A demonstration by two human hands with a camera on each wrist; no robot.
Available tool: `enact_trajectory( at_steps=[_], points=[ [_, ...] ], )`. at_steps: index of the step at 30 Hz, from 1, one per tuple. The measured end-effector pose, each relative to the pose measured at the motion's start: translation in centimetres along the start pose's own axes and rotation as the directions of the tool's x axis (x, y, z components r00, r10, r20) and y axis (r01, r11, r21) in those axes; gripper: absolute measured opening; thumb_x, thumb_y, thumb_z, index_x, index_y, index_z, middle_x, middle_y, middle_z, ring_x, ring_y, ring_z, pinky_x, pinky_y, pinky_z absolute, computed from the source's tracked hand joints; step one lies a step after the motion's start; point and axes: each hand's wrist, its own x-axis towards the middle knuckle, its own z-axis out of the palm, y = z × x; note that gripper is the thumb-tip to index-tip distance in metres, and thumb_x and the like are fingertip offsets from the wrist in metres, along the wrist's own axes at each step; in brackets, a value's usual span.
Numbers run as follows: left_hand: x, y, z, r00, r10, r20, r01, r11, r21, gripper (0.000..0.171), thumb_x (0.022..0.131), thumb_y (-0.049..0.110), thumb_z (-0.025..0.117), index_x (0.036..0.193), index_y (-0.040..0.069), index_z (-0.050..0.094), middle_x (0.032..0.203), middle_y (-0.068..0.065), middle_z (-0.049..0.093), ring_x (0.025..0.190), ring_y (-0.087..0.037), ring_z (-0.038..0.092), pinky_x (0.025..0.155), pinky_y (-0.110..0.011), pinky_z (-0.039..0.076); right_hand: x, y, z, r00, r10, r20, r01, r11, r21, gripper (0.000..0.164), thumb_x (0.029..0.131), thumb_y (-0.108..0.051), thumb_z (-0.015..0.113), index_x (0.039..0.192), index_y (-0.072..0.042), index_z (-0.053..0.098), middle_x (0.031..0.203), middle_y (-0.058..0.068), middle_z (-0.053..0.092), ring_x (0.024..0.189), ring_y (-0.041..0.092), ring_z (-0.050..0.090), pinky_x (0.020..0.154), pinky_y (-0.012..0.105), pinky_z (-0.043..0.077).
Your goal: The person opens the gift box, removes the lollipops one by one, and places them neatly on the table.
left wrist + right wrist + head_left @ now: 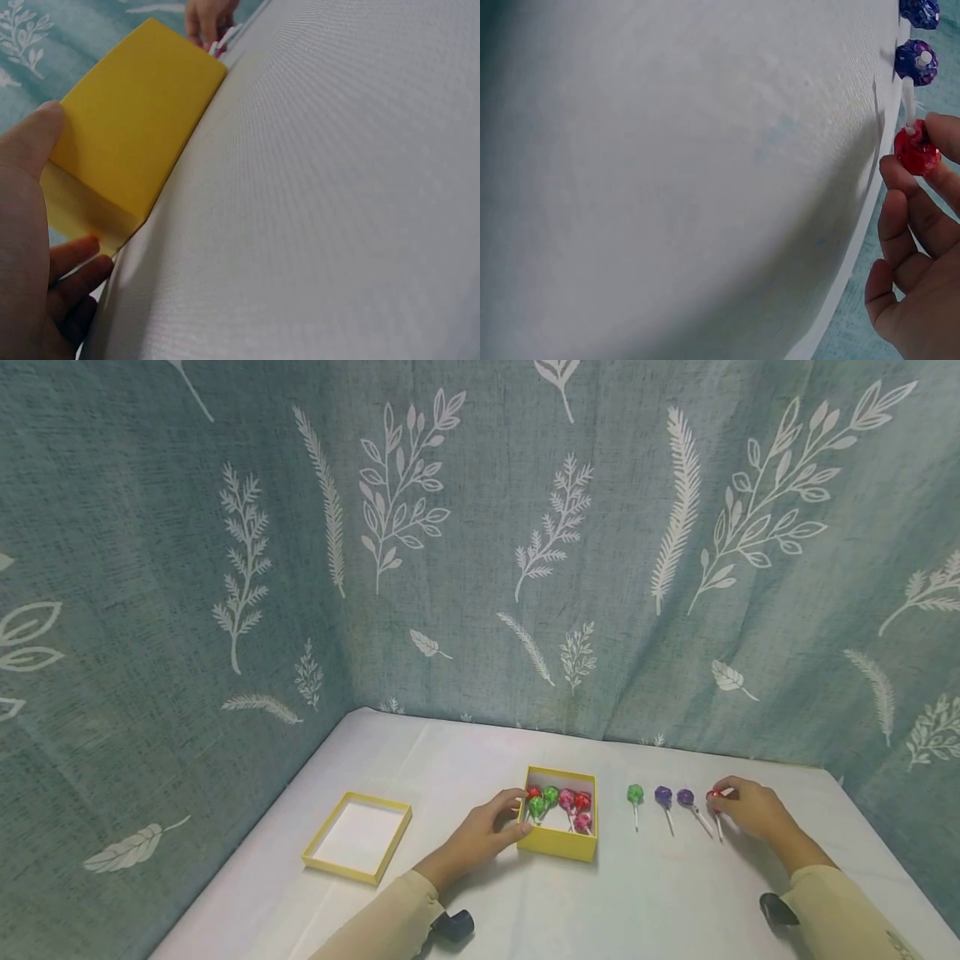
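A yellow open box (558,843) stands mid-table with several red, green and pink lollipops (551,796) inside. My left hand (483,831) holds it by the left side, the thumb at the near corner in the left wrist view and other fingers beside the left wall. At the right, my right hand (752,810) pinches the wrapped head of a red lollipop (916,150) between thumb and fingers, its white stick sticking out. Left of it lie two purple lollipops (663,797) and a green lollipop (635,794), their sticks toward me.
A shallow yellow-edged lid (358,837) with a white inside lies left of my left hand. White cloth (600,902) covers the table. Teal curtains (480,568) with white leaf patterns hang behind and at the left.
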Motion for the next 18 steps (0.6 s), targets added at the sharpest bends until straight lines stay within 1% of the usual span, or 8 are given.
enact_trajectory(
  at_steps=[5, 11, 18],
  points=[
    [0.03, 0.04, -0.01, 1.000, 0.014, -0.002, -0.014, 1.000, 0.008, 0.057, 0.094, 0.049, 0.059, 0.144, 0.030, 0.042, 0.137, -0.005, 0.055, 0.124, -0.024, 0.053, 0.105, -0.054, 0.037, -0.01, -0.02, 0.12, 1.000, -0.004, -0.005, 0.004, 1.000, -0.014, 0.036, 0.093, -0.026, 0.065, 0.110, 0.005, 0.060, 0.094, 0.019, 0.065, 0.088, 0.037, 0.059, 0.074, 0.053, 0.047],
    [-0.07, 0.03, -0.02, 1.000, 0.020, -0.003, -0.020, 1.000, 0.004, 0.058, 0.094, 0.051, 0.059, 0.145, 0.030, 0.042, 0.136, -0.006, 0.056, 0.124, -0.024, 0.053, 0.104, -0.053, 0.038, -0.33, -0.71, 0.08, 1.000, -0.004, 0.010, 0.004, 1.000, -0.028, 0.035, 0.093, -0.025, 0.064, 0.110, 0.005, 0.059, 0.097, 0.023, 0.063, 0.092, 0.043, 0.058, 0.079, 0.059, 0.045],
    [0.04, -0.23, 0.07, 1.000, 0.015, -0.004, -0.015, 1.000, 0.006, 0.059, 0.092, 0.055, 0.058, 0.144, 0.031, 0.042, 0.136, -0.004, 0.056, 0.124, -0.023, 0.053, 0.105, -0.054, 0.037, -0.24, -0.69, 0.44, 1.000, 0.008, 0.016, -0.007, 0.999, -0.040, 0.032, 0.095, -0.022, 0.062, 0.110, 0.005, 0.057, 0.093, 0.017, 0.064, 0.084, 0.032, 0.059, 0.073, 0.051, 0.047]
  ],
)
